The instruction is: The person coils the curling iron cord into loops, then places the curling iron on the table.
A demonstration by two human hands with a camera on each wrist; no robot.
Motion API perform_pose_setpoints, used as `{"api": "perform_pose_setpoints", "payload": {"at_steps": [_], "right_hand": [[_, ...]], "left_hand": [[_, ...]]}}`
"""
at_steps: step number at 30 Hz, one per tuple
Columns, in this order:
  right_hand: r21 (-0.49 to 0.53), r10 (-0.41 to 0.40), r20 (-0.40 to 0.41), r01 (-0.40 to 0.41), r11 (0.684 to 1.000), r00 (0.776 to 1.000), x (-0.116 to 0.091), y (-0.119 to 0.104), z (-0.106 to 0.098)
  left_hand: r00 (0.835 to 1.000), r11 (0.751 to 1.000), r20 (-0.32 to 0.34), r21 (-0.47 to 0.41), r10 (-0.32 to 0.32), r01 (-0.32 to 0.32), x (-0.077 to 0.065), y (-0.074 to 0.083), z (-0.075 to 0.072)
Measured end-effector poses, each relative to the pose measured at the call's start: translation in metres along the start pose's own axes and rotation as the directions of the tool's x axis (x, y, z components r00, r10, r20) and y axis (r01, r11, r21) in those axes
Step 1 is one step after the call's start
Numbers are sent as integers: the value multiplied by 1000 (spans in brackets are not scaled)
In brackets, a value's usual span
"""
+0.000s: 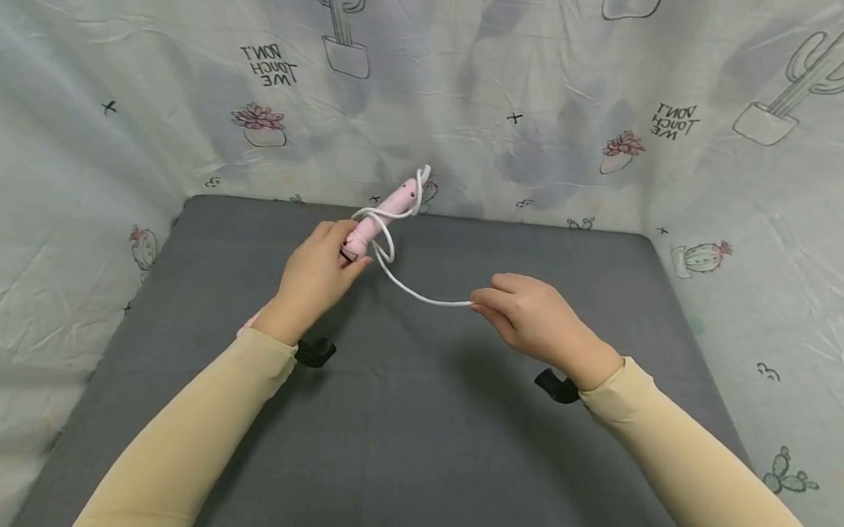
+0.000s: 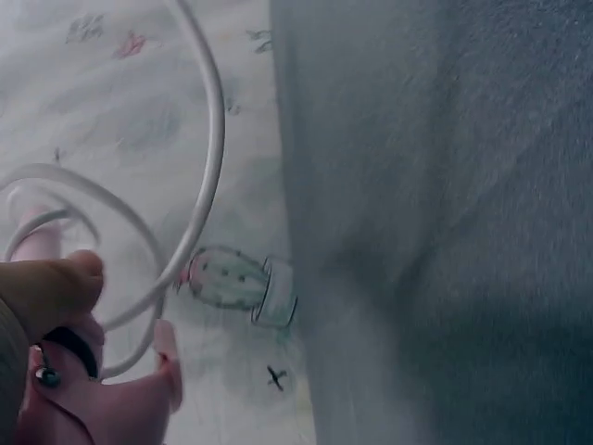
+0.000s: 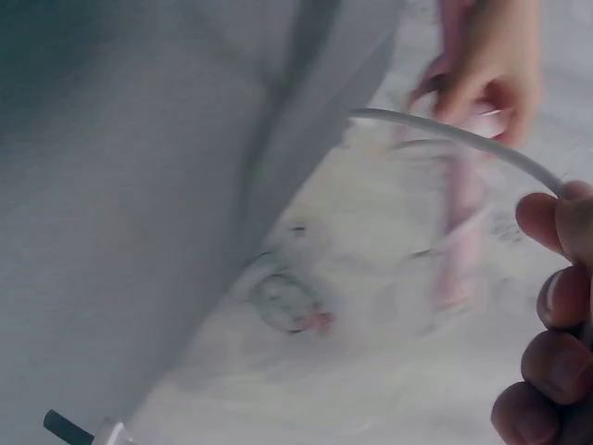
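- The step in hand looks like managing the white cord (image 1: 437,302) around the pink tool (image 1: 398,201); whether its loops are tightening or loosening cannot be told.
- The tool is held near the table's far edge, just left of 12 o'clock from the middle of the grey table (image 1: 411,426), its free end aimed toward 1 o'clock.
- To do this well, I would let the left hand (image 1: 317,274) act as a steady anchor and the right hand (image 1: 532,316) guide the cord with light, even tension.
- A slack loop hangs on the tool's 4 o'clock side, and another bend stands off its 1 o'clock tip; easing these 2 spots separately should lower the risk of a snag or sharp kink.
- Pulling hard toward 4 o'clock would probably twist the tool in the grip, so short passes seem better.
- Left hand: curled around the tool's near end, thumb lying against it; the forearm enters from 7 o'clock.
- Right hand: thumb and forefinger pinch the cord, the other fingers curled in; the forearm enters between 4 and 5 o'clock, and the fingertips face 10 o'clock.
- The 2 hands are well apart, the right at 3 o'clock from the left, with the cord sagging slightly between.
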State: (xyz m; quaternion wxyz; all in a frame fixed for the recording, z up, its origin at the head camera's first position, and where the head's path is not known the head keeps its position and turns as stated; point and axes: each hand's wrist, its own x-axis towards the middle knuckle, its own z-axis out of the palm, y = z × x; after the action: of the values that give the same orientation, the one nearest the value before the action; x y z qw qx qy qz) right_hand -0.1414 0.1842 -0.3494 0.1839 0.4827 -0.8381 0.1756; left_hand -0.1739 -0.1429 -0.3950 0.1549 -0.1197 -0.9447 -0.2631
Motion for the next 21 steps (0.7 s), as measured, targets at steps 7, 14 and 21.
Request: {"api": "perform_pose_setpoints", "payload": {"at_steps": [7,14,21], "right_hand": [[-42,-27,-123,22,999,992,25,-12,-16],[-37,-1,-121,-4,999,993,37,-4,-25],[-5,133,32,-133,991,991,55,8,-30]], "left_hand": [[963,960,134,126,235,-251,-8,11,15],[851,855,224,108,476,-507,-21,22,17],[738,743,246,92,628,-663,-32,45,12]]}}
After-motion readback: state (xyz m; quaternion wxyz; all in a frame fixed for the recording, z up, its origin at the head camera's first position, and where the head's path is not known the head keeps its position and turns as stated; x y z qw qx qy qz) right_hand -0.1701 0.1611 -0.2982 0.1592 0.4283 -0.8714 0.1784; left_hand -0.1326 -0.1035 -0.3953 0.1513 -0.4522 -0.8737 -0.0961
